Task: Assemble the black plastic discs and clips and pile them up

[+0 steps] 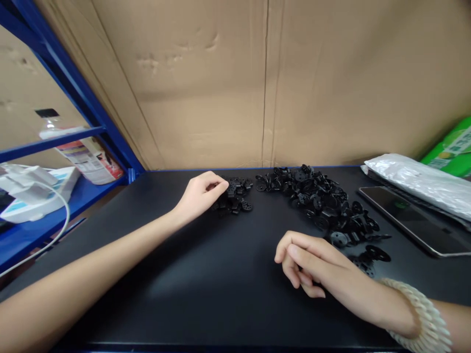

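Note:
A small pile of black plastic parts with round perforated discs (239, 193) lies near the table's back edge. My left hand (202, 196) is at its left side, thumb and forefinger close together. Whatever those fingers may hold is hidden behind them. My right hand (312, 262) hovers over the front right of the table, fingers curled in and thumb against the forefinger; no part shows in it. Beyond it spreads a larger heap of similar black parts (312, 193). A few loose ones (377, 253) lie just behind my right wrist, which wears a pale braided band (419, 314).
On the right of the black table (221, 294) lie a phone or tablet (412, 218), a silvery plastic package (419, 184) and a green packet (452, 147). Blue shelving (114, 132) at left holds a bottle (86, 157) and a power strip with white plugs (40, 189). Cardboard (202, 88) walls the back.

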`<state>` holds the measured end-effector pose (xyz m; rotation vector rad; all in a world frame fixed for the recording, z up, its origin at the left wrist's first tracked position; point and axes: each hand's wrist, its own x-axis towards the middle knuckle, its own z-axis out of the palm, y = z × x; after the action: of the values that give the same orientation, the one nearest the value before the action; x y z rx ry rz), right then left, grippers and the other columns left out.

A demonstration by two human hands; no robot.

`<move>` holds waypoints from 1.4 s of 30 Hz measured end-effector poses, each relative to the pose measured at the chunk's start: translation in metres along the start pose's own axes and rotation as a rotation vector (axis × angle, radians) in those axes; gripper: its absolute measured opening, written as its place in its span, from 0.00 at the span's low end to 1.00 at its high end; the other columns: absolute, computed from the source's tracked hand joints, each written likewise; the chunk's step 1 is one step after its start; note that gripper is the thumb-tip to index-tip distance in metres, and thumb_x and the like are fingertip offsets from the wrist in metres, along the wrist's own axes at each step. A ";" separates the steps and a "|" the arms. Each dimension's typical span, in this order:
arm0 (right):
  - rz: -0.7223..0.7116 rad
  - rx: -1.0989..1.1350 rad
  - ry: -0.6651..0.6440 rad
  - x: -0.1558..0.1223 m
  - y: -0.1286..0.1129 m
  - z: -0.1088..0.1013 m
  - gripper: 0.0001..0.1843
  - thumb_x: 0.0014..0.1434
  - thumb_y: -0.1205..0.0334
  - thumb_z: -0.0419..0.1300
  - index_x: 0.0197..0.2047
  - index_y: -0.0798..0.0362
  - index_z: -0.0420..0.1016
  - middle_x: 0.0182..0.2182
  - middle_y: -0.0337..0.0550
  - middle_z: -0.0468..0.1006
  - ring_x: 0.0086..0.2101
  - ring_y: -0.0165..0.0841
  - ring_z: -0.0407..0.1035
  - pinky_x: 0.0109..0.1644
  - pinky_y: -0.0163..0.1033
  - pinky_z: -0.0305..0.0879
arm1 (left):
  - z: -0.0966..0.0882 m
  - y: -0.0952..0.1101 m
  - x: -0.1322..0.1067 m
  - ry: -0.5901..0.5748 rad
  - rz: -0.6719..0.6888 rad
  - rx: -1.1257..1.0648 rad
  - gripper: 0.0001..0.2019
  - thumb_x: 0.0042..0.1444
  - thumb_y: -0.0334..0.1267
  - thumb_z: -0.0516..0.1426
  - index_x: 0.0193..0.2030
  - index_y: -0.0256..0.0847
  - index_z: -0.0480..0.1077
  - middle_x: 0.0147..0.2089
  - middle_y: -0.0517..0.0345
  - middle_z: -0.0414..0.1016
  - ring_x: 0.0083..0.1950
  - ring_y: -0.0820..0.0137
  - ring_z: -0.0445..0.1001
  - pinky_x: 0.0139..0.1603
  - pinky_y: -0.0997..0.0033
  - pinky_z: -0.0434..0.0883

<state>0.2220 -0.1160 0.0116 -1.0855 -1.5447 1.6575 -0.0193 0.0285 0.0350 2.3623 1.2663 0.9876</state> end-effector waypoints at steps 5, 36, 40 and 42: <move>0.003 -0.029 -0.005 -0.002 0.000 0.000 0.19 0.69 0.48 0.46 0.38 0.53 0.67 0.25 0.35 0.65 0.22 0.25 0.52 0.23 0.30 0.49 | 0.012 -0.004 -0.005 0.042 0.037 0.039 0.09 0.54 0.34 0.56 0.41 0.37 0.74 0.32 0.60 0.68 0.27 0.73 0.62 0.31 0.71 0.63; -0.390 -0.692 -0.031 -0.012 -0.003 0.004 0.08 0.58 0.71 0.55 0.28 0.54 0.68 0.26 0.38 0.72 0.29 0.29 0.66 0.36 0.32 0.62 | 0.050 0.097 -0.028 -0.202 -0.137 -0.704 0.01 0.53 0.31 0.61 0.32 0.38 0.73 0.32 0.60 0.76 0.34 0.72 0.75 0.37 0.75 0.74; -0.292 -0.682 0.148 -0.008 -0.004 -0.002 0.02 0.60 0.65 0.58 0.35 0.52 0.67 0.27 0.35 0.69 0.28 0.28 0.62 0.33 0.33 0.58 | 0.033 0.083 -0.047 -0.210 -0.421 -0.850 0.05 0.51 0.34 0.65 0.32 0.37 0.74 0.29 0.61 0.76 0.29 0.76 0.73 0.33 0.78 0.72; -0.240 -0.627 0.183 -0.005 -0.004 -0.004 0.10 0.60 0.60 0.60 0.44 0.51 0.65 0.27 0.33 0.68 0.26 0.27 0.59 0.30 0.33 0.56 | 0.034 0.079 -0.055 -0.248 -0.495 -0.889 0.05 0.50 0.34 0.65 0.32 0.36 0.75 0.27 0.61 0.75 0.29 0.76 0.72 0.33 0.79 0.71</move>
<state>0.2269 -0.1180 0.0166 -1.2502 -2.0339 0.8989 0.0318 -0.0593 0.0284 1.3553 0.9525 0.8148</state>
